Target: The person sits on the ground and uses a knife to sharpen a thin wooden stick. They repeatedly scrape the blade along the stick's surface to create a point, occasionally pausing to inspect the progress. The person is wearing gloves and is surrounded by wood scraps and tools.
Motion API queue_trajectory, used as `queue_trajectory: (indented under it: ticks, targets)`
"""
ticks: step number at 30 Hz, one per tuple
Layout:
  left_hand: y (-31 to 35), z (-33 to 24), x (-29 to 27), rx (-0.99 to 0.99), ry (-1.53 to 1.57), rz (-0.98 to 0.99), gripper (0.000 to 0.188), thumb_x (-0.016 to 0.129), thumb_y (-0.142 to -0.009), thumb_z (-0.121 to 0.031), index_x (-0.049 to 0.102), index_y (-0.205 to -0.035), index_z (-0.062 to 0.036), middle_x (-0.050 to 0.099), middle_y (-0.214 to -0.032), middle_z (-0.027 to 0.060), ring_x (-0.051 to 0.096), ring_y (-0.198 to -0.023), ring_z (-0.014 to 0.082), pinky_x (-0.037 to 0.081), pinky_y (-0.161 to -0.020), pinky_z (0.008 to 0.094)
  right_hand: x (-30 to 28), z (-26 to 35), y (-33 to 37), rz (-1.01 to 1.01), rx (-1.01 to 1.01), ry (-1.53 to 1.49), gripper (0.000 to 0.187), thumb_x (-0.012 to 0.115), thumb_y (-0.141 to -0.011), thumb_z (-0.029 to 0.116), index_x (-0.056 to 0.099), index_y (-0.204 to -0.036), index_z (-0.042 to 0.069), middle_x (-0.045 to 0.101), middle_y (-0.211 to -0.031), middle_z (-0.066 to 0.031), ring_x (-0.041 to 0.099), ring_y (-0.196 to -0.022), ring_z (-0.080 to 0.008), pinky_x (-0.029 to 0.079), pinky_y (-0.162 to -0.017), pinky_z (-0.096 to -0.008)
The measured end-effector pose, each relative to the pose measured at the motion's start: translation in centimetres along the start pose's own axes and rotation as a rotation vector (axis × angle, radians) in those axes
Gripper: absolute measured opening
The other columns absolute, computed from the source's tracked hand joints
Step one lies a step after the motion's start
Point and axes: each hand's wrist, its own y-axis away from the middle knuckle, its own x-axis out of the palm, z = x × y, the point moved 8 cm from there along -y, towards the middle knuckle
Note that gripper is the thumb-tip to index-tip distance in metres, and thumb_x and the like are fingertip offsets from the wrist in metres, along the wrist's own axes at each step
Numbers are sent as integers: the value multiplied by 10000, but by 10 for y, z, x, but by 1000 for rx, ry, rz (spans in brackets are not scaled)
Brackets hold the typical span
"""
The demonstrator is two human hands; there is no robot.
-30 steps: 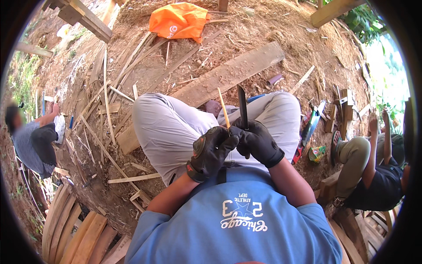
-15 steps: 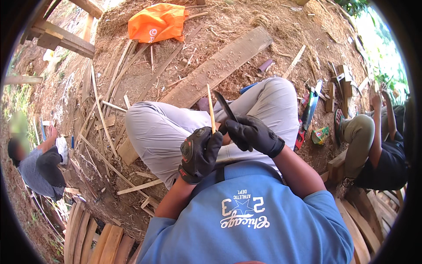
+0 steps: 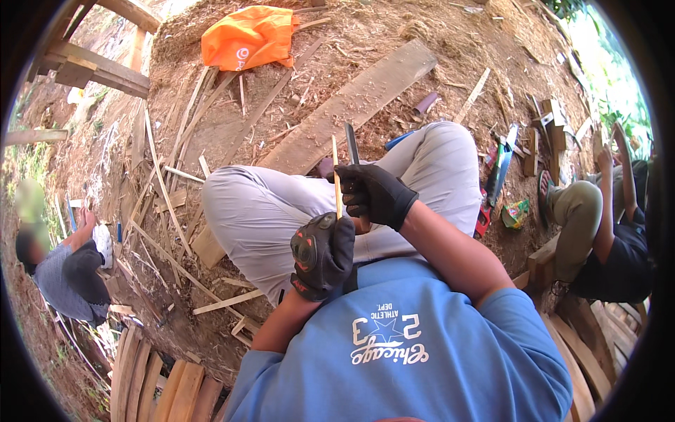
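Observation:
My left hand [image 3: 323, 254], in a black glove, is closed round the lower part of a thin pale wooden stick [image 3: 335, 162] that points up and away from me. Just right of the stick rises the dark blade of a knife [image 3: 351, 143]; its handle is hidden in my gloved right hand [image 3: 376, 195]. The fingers of that hand are wrapped round the knife and lie against or very close to the stick. Both hands are over my lap, between my crossed legs in light grey trousers [image 3: 260, 211].
A broad plank [image 3: 358, 105] strewn with shavings lies beyond my knees, and an orange bag [image 3: 249, 39] behind it. Wood strips [image 3: 158, 165] litter the left. At right are a handsaw [image 3: 498, 176] and a seated person [image 3: 605, 232]; another person [image 3: 70, 260] sits far left.
My right hand has moved forward and slightly left along the stick. The knife blade has swung from leaning left to nearly upright. My left hand keeps its hold, slightly nearer me.

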Motion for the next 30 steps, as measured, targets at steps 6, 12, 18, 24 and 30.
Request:
queue_trajectory:
  ticks: [6, 12, 18, 24, 30]
  targets:
    - [5, 16, -7, 13, -161, -49, 301, 650, -1009, -274, 635, -791, -67, 614, -678, 122, 625, -618, 369, 488, -590, 479, -4, 3, -7, -152, -30, 105, 286, 663, -1034, 332, 584, -800, 188, 415, -629, 91, 343, -497, -60, 276, -456, -255]
    - [-2, 6, -8, 156, -330, -31, 268, 654, -998, -276, 635, -842, -59, 624, -728, 138, 634, -645, 354, 487, -586, 484, -8, 18, 2, -326, -84, 541, 319, 659, -1036, 395, 623, -831, 153, 565, -679, -1, 506, -553, -134, 371, -498, -328]
    - [2, 10, -2, 188, -292, -38, 213, 663, -980, -232, 656, -862, -55, 636, -743, 151, 642, -663, 368, 500, -604, 485, 47, 35, 69, -222, -875, 1727, 424, 473, -1102, 395, 666, -1028, 25, 697, -933, -214, 668, -911, -430, 500, -801, -512]
    - [7, 24, -2, 294, -31, -85, 163, 666, -948, -185, 700, -868, -48, 693, -820, 158, 680, -727, 371, 540, -669, 484, 52, 23, 82, -204, -840, 1877, 273, 564, -1054, 295, 715, -1078, 69, 715, -939, -193, 676, -853, -422, 528, -740, -517]
    - [4, 26, -2, 392, 26, -84, 171, 678, -937, -211, 703, -876, -52, 705, -845, 137, 691, -755, 349, 554, -693, 469, 56, 24, 79, -384, -778, 2111, 233, 596, -1036, 307, 719, -1005, 112, 682, -801, -133, 681, -754, -362, 524, -667, -493]
